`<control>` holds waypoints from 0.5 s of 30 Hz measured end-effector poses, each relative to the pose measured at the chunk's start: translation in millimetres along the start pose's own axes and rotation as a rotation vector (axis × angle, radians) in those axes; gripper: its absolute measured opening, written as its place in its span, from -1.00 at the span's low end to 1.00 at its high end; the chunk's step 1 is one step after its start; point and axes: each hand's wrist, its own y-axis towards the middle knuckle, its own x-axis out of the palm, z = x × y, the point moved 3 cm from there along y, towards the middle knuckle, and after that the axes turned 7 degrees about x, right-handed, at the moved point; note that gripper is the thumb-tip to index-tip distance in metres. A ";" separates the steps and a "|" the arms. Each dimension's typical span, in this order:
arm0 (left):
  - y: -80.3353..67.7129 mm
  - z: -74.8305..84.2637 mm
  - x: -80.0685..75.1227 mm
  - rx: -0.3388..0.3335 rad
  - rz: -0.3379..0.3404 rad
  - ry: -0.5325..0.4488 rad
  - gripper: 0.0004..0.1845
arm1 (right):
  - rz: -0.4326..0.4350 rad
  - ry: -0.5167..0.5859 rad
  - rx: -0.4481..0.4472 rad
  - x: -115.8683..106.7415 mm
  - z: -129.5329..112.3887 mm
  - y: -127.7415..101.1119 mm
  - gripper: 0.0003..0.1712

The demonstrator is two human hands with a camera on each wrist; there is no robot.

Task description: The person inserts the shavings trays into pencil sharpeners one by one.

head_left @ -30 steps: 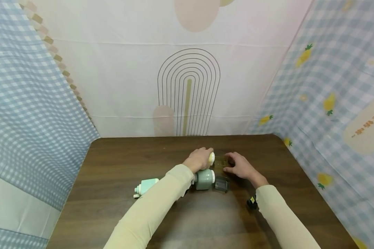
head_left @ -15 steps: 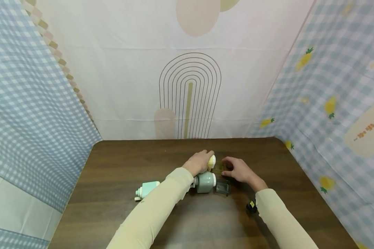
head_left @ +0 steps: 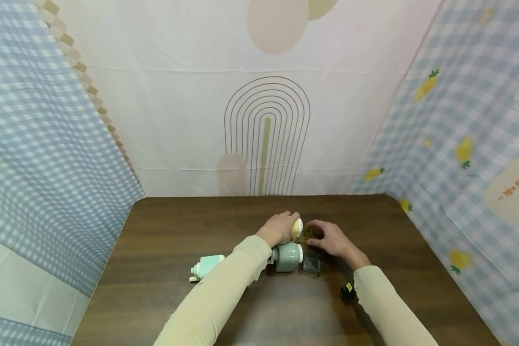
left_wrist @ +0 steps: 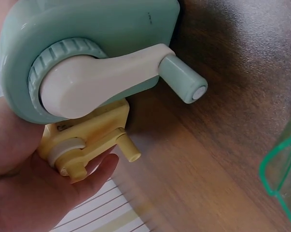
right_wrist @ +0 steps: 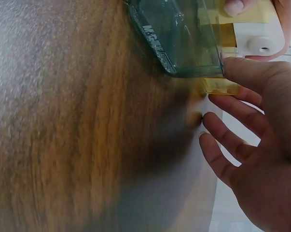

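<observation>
While the left hand (head_left: 280,228) has its fingers curled round a little yellow grinder (head_left: 296,228), the right hand (head_left: 332,239) sits just beside it with fingers loosely spread, fingertips on a clear yellowish cup (head_left: 306,232) that butts up against the yellow piece. On the left wrist cam the yellow grinder (left_wrist: 85,137) is smooth matte plastic, boxy body with a white round hub and a stubby crank peg, resting in the palm (left_wrist: 34,193).

Right next to it lies a sage green grinder (head_left: 287,256), same kind of plastic, rounded block with a ribbed ring, a white crank arm and a hexagonal green knob (left_wrist: 183,84). A smoky clear cup (head_left: 312,265) lies at its right end, touching it. In the right wrist view that cup (right_wrist: 179,36) looks glossy with raised lettering moulded along its rim, too blurry to read.

A mint green grinder (head_left: 205,265) lies on its side well off to the left, apart from the rest. All of it sits on a dark wood-grain table (head_left: 164,240) with rounded corners; plenty of bare tabletop toward the near edge and both sides. Checked cloth with pineapples hangs on the right (head_left: 458,144), with some print I can't make out.
</observation>
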 end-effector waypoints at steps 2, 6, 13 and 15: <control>0.5 0.2 0.6 -0.004 0.002 0.001 -0.40 | 0.000 0.006 -0.008 1.0 -0.9 0.1 -0.40; -0.5 0.4 0.3 -0.007 0.012 0.008 -0.42 | 0.000 0.010 -0.018 2.7 -2.1 0.9 -0.38; -1.4 1.3 -0.3 -0.006 0.013 0.018 -0.43 | 0.013 0.021 -0.009 3.6 -3.1 -0.6 -0.40; -1.5 0.7 -0.1 -0.010 0.011 0.017 -0.43 | 0.020 0.031 -0.009 4.5 -3.2 -0.7 -0.41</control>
